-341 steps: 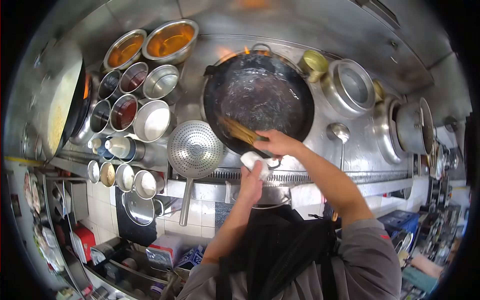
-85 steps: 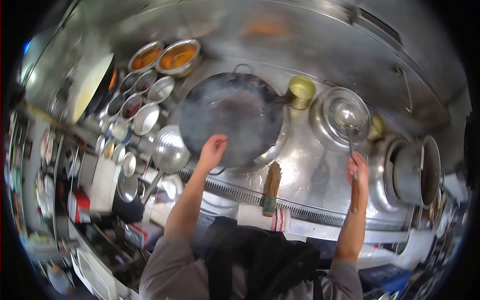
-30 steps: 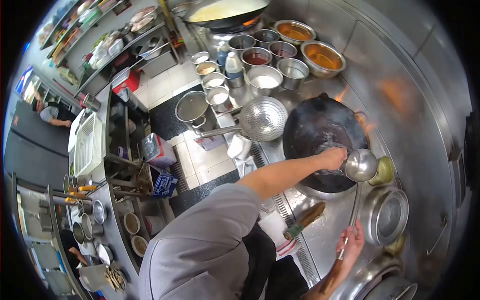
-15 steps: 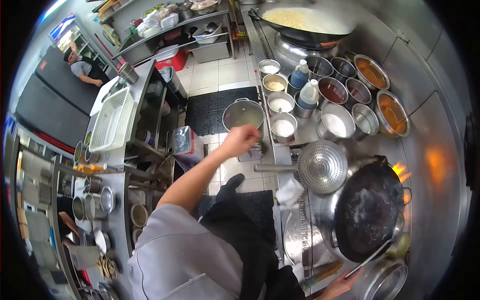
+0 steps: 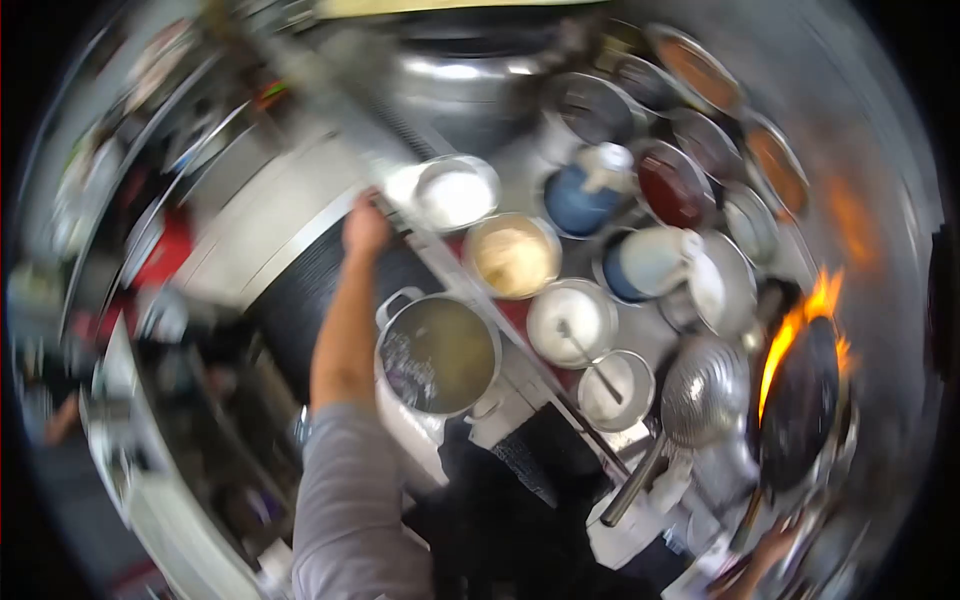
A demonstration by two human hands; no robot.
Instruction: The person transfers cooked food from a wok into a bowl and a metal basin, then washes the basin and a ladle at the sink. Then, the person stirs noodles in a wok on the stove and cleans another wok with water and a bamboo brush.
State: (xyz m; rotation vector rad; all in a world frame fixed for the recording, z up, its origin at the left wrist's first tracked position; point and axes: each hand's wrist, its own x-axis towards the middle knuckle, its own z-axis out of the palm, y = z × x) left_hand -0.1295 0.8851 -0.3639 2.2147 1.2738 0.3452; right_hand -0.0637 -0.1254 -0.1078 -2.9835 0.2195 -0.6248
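My left hand (image 5: 366, 228) reaches forward over the floor mat, close to the counter edge and a round tin of white powder (image 5: 456, 195). Blur hides its fingers. Below it on the floor stands a two-handled pot (image 5: 440, 352) of cloudy liquid. Low on the right, my right hand (image 5: 772, 552) is closed around a long-handled metal cooking tool, itself smeared by motion. Beyond that hand a black wok (image 5: 800, 415) is tilted, with flames (image 5: 800, 325) at its far side. A perforated strainer (image 5: 705, 392) lies left of the wok, its handle pointing toward me.
Along the counter stand tins of a tan seasoning (image 5: 512, 257) and white powder with a spoon (image 5: 572, 322). Behind them are squeeze bottles (image 5: 655, 262), a pot of red sauce (image 5: 672, 185) and orange-filled bowls (image 5: 697, 70). Shelving and a work table (image 5: 160, 500) lie left.
My view has swung and moved forward along the counter. My left arm has stretched farther ahead, past the floor pot. The wok now appears tipped up, with larger flames beside it.
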